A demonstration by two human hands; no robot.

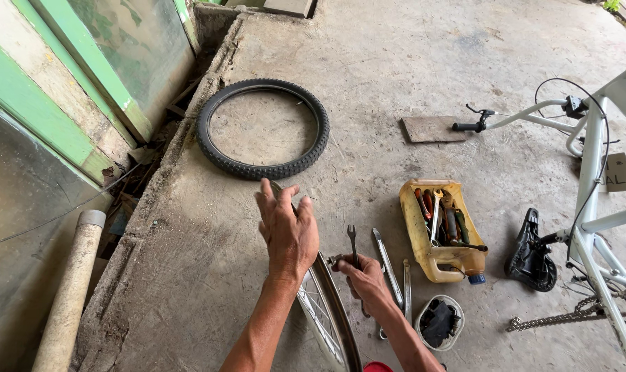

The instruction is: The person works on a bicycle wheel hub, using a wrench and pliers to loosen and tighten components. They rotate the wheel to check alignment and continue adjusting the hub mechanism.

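Two hands (289, 231). One tyre (261, 129) at eleven o'clock, one wheel rim (327, 317), one spanner (353, 242), one yellow tool jug (413, 231) at three o'clock, one upturned bicycle (592, 207), one chain (551, 319), one pipe (70, 293).

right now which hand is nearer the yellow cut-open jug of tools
Right. The right hand, gripping a spanner, sits just left of the yellow cut-open plastic jug; the left hand, on the wheel rim, is farther left.

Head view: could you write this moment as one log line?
left hand: on wheel rim | right hand: holds wrench | tyre: flat on concrete | tool tub: right
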